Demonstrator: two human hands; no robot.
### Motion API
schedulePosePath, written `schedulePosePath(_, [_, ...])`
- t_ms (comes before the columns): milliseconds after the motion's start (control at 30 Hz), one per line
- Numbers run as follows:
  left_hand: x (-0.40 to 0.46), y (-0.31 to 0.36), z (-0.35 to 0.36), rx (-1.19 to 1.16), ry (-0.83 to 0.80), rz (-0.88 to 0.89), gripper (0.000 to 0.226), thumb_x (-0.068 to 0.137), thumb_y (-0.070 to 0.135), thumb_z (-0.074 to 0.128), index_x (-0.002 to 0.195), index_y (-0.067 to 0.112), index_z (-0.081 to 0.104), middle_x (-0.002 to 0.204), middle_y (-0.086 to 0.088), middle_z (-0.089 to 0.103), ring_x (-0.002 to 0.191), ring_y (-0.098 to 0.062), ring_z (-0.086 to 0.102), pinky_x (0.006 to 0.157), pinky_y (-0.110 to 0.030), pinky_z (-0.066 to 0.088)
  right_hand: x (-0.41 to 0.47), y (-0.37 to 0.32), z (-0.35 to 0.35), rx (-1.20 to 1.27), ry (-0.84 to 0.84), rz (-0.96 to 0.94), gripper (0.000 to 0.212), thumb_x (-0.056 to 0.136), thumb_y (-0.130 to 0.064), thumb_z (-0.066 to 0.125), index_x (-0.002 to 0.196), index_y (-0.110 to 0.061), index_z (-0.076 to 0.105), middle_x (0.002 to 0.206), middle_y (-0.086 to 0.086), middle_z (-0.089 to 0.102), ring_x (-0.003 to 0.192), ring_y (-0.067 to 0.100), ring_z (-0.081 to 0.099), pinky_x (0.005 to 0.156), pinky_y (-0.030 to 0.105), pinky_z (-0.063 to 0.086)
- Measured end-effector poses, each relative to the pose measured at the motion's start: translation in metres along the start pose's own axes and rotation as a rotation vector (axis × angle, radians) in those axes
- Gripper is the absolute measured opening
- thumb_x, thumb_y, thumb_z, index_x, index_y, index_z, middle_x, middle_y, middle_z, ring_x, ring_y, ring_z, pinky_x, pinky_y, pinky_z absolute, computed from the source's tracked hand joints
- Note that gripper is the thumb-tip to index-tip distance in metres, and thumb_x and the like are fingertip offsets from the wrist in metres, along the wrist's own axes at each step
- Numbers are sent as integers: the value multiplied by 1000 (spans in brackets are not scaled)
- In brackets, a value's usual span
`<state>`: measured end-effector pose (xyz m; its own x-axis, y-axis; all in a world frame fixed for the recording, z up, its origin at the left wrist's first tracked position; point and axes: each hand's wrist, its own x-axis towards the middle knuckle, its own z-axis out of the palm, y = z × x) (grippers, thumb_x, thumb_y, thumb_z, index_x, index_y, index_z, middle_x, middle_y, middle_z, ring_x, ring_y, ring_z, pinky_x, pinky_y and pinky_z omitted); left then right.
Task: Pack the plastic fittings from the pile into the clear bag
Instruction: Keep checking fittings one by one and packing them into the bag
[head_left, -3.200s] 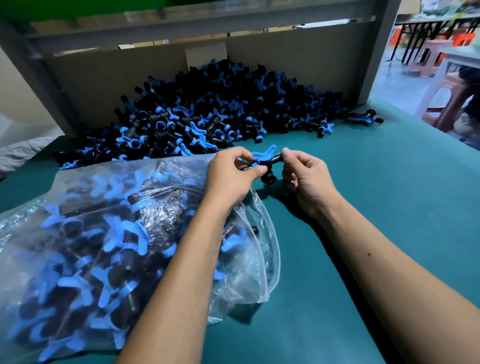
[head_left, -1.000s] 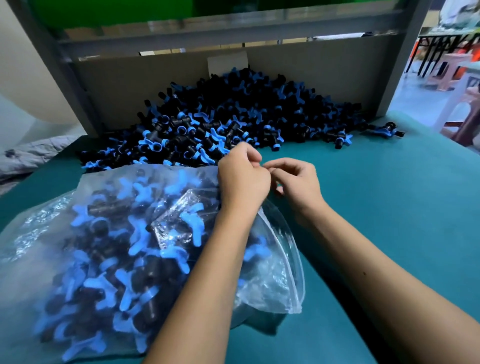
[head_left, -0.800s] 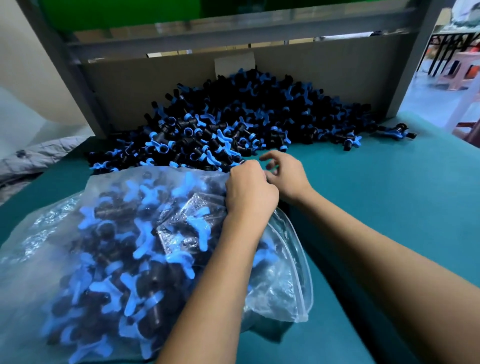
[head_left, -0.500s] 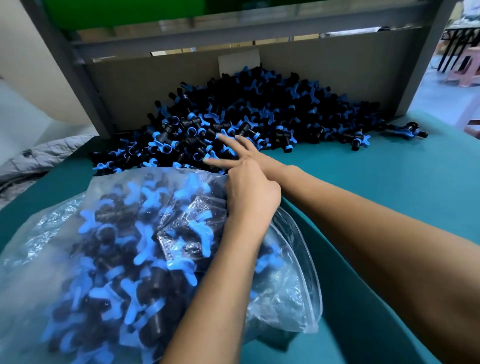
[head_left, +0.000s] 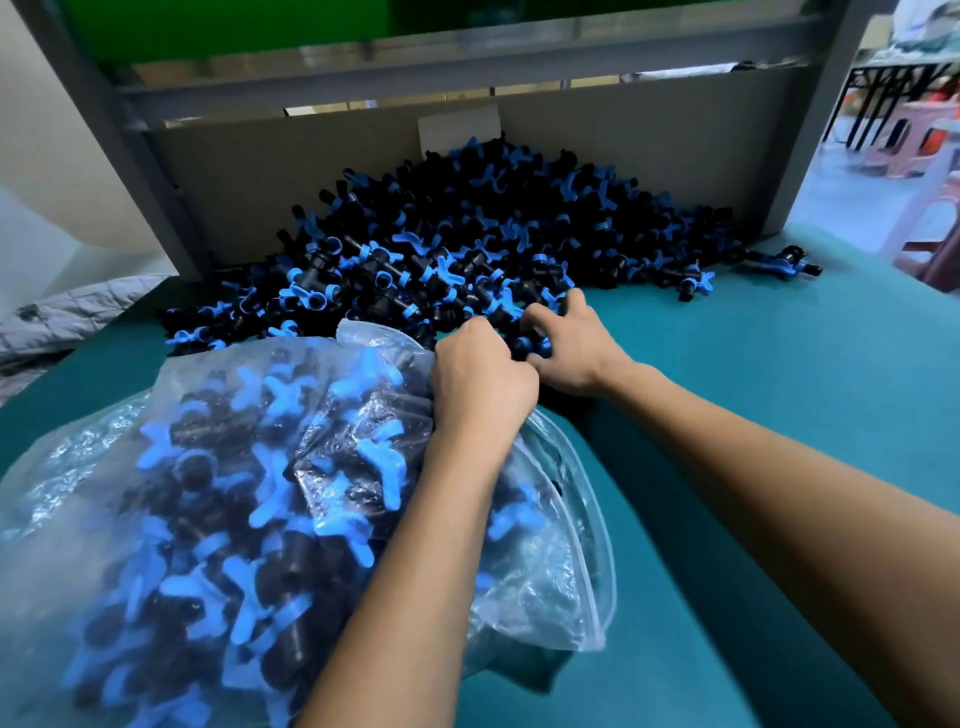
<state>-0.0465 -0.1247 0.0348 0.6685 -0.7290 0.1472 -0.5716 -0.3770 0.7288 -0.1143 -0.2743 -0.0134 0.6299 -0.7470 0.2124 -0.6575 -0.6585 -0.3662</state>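
Head view. Teal desk, surface item: one pile of black plastic fittings with blue handles, heaped against a grey backboard at the far edge. One stray fitting lay apart at the pile's right end. One clear bag, lying on the desk at near left, was well filled with the same fittings, its mouth turned toward the pile. Left hand: fingers curled, gripping the bunched upper edge of the bag at its mouth. Right hand: just beside the left, fingers curled down into the near edge of the pile around fittings there. Pink plastic stools stood on the floor at far right.
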Motion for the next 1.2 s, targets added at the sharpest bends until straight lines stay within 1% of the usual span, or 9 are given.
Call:
schedulePosePath(100, [0, 1, 0, 4, -15, 7, 15, 80, 4, 55, 88, 15, 61, 98, -3, 62, 91, -28, 61, 79, -45, 58, -15, 20, -5, 0, 56, 77, 48, 79, -46, 77, 111, -17, 57, 112, 11, 43, 103, 34, 48, 94, 39, 46])
schedulePosePath(233, [-3, 2, 0, 23, -14, -2, 21, 77, -3, 49, 87, 9, 63, 90, -2, 62, 82, -25, 61, 75, -47, 60, -34, 31, -6, 79, 191, 47, 32, 86, -38, 75, 105, -15, 63, 104, 8, 54, 100, 31, 54, 89, 36, 45])
schedulePosePath(367, [-2, -2, 3, 6, 2, 48, 23, 72, -8, 48, 82, 8, 62, 99, -13, 70, 82, -27, 60, 75, -51, 60, -52, 36, -10, 482, 499, 207, 18, 99, -33, 59, 95, -19, 71, 91, -1, 72, 83, 19, 69, 76, 31, 53])
schedulePosePath(467, [3, -8, 7, -13, -3, 70, 16, 88, 3, 60, 98, 15, 65, 103, -5, 68, 83, -23, 63, 69, -37, 55, -64, 36, -9, 929, 595, 415, 25, 103, -25, 54, 87, -12, 68, 81, 9, 71, 57, 18, 72, 52, 22, 53])
schedulePosePath(633, [5, -13, 11, -67, -84, 134, 30, 90, 23, 79, 116, 31, 67, 100, 6, 70, 82, -12, 63, 69, -28, 48, -83, 29, -11, 1430, 389, 331, 24, 104, -22, 55, 90, -5, 65, 66, 5, 69, 51, 14, 62, 46, 19, 48])
schedulePosePath(700, [2, -13, 12, -85, -135, 177, 36, 86, 21, 84, 115, 36, 68, 96, 11, 70, 80, -9, 64, 65, -26, 46, -87, 27, -13, 1516, 281, 279, 22, 103, -21, 57, 90, -6, 67, 70, 4, 70, 53, 12, 62, 50, 17, 49])
schedulePosePath(833, [3, -13, 14, -98, -147, 223, 26, 81, 23, 88, 102, 32, 76, 99, 13, 74, 91, -10, 68, 79, -29, 53, -89, 22, -13, 1598, 134, 218, 15, 97, -15, 61, 89, -7, 70, 79, 4, 72, 60, 11, 64, 62, 16, 54])
schedulePosePath(1000, [9, -14, 16, -168, -131, 204, 16, 87, 37, 82, 98, 26, 77, 87, 11, 73, 77, -5, 61, 67, -25, 44, -92, 26, -18, 1804, -64, 141, 23, 91, 3, 58, 101, -4, 77, 106, 15, 74, 84, 18, 73, 75, 20, 58])
schedulePosePath(1200, [10, -15, 13, -247, -147, 194, 23, 95, 44, 71, 94, 21, 75, 78, 6, 76, 77, -15, 67, 70, -32, 47, -93, 24, -16, 1584, 31, 73, 16, 81, -16, 75, 95, -22, 81, 89, 0, 75, 75, 12, 72, 61, 17, 55])
